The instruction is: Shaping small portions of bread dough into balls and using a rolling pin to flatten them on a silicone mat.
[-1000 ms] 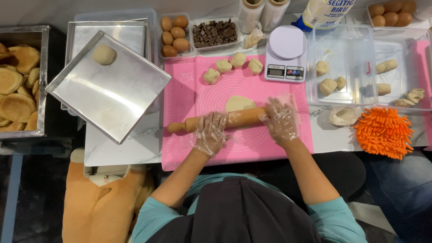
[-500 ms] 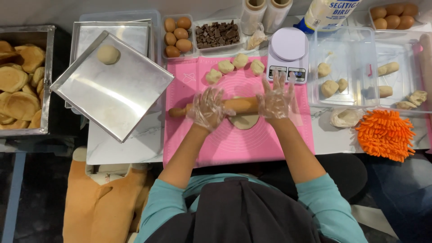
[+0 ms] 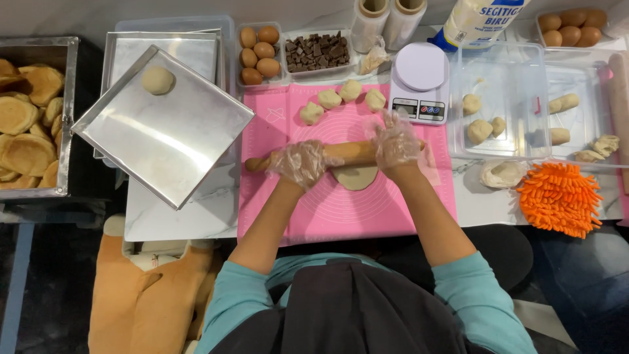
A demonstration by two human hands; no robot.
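Pressing down on 1 wooden rolling pin (image 3: 347, 153), both hands wear clear plastic gloves: left hand (image 3: 303, 162) spread over the pin's left part, right hand (image 3: 395, 139) spread over its right part, palms flat on it rather than clenched around it. Pin lies crosswise on 1 pink silicone mat (image 3: 327, 210), atop 1 flattened dough disc (image 3: 356, 177) that shows just below the pin, between the hands. Beyond the pin, on the mat's far edge: 4 dough balls (image 3: 329, 99) in a loose arc. 1 white kitchen scale (image 3: 420, 81) stands at the mat's far right corner. Left of the mat: 1 tilted metal tray (image 3: 164, 128) carrying 1 dough ball (image 3: 158, 80), resting over other stacked trays. Far left: 1 steel pan of flat baked breads (image 3: 26, 124), count unclear. Behind the mat: 1 container with 5 brown eggs (image 3: 257, 54), 1 tray of chocolate pieces (image 3: 318, 51), 2 film rolls (image 3: 370, 19). Right: clear plastic tubs (image 3: 524, 65) holding several dough pieces, 1 orange chenille mitt (image 3: 559, 198).
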